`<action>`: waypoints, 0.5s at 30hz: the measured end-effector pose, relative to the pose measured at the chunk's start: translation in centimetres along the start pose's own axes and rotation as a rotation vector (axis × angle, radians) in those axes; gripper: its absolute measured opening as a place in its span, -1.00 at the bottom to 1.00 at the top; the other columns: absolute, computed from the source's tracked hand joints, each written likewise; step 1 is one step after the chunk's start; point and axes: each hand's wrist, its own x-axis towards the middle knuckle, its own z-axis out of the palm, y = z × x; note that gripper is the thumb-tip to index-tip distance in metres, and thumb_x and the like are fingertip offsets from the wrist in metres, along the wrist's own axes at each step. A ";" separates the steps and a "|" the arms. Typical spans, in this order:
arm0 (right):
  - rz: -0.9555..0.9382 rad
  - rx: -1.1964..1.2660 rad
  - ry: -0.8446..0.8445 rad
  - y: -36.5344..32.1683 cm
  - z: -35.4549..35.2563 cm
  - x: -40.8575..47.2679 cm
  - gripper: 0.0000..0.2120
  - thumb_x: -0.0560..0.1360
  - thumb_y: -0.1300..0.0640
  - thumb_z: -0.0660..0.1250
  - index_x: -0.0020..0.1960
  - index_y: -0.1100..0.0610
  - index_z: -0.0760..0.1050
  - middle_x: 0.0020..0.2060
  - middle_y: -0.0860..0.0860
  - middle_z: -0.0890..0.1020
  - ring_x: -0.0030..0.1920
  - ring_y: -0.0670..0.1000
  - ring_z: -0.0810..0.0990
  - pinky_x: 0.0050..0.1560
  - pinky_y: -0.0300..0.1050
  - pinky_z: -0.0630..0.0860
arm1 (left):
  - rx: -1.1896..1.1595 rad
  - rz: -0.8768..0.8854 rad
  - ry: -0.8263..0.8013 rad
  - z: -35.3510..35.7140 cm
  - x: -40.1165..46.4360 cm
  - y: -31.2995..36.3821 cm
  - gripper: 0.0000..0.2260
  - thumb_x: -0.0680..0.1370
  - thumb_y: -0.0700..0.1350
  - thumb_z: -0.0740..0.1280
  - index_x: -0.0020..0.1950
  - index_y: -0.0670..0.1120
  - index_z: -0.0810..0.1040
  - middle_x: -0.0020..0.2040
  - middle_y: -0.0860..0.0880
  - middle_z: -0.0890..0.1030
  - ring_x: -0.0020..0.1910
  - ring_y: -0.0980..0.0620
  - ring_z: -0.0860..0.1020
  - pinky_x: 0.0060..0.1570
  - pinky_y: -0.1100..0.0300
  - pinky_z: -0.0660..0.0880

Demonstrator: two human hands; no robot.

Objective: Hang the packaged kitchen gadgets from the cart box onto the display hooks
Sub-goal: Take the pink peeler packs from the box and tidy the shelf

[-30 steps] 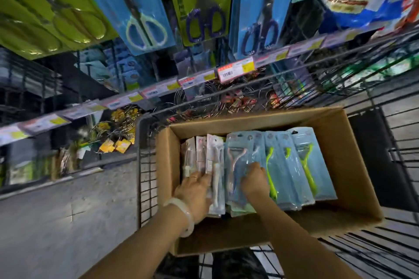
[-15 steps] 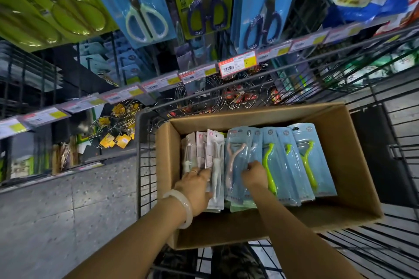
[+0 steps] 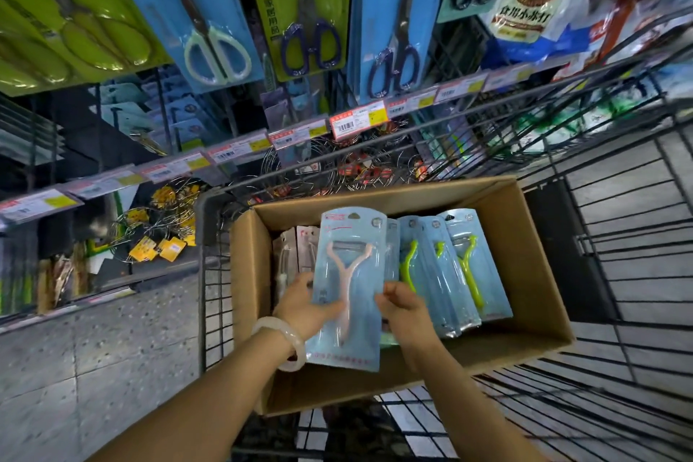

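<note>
Hands lift a packaged Y-shaped peeler above the cardboard box in the wire cart.

Left hand (image 3: 303, 306), a pale bangle (image 3: 279, 343) on its wrist, grips the left edge of the blue peeler pack (image 3: 347, 285) with its thumb on the front, while the right hand (image 3: 403, 306) pinches the pack's right edge with curled fingers; both forearms reach in from the bottom of the frame. Beneath the pack, the cardboard box (image 3: 540, 270) at centre holds more packs, among them green-handled peelers (image 3: 470, 270) at its right side. It sits in the wire cart (image 3: 618, 236) on a grey speckled floor (image 3: 93, 349). Carded scissors (image 3: 213, 30) hang across the top of the frame above a row of price tags (image 3: 358, 120).
</note>
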 end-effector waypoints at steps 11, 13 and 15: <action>0.057 -0.098 -0.064 -1.0 1.1 1.8 -0.90 0.55 0.18 0.28 0.03 0.16 0.53 0.00 0.05 0.63 0.02 0.04 0.60 -0.03 -0.18 0.54 | -0.364 -0.049 0.150 -0.1 -0.4 -1.3 -0.76 0.43 -0.28 0.45 0.04 -0.10 0.52 -0.08 -0.03 0.65 -0.13 0.03 0.61 -0.23 0.20 0.50; 0.038 -0.361 0.113 0.0 0.4 3.4 -0.75 0.54 0.10 0.30 0.18 0.16 0.48 0.11 0.07 0.57 0.13 0.09 0.55 0.05 -0.14 0.46 | -0.356 0.000 0.188 0.3 -0.6 -1.1 -0.75 0.44 -0.29 0.43 0.06 -0.10 0.51 -0.12 0.03 0.61 -0.18 0.14 0.56 -0.31 0.30 0.42; 0.043 -0.574 0.218 1.4 -0.6 4.5 -0.50 0.49 0.01 0.36 0.35 0.16 0.34 0.25 0.09 0.47 0.25 0.12 0.46 0.19 -0.02 0.44 | -0.333 0.041 0.187 0.5 -0.9 -1.0 -0.78 0.46 -0.30 0.41 -0.04 -0.03 0.48 -0.16 0.09 0.58 -0.20 0.19 0.53 -0.32 0.33 0.40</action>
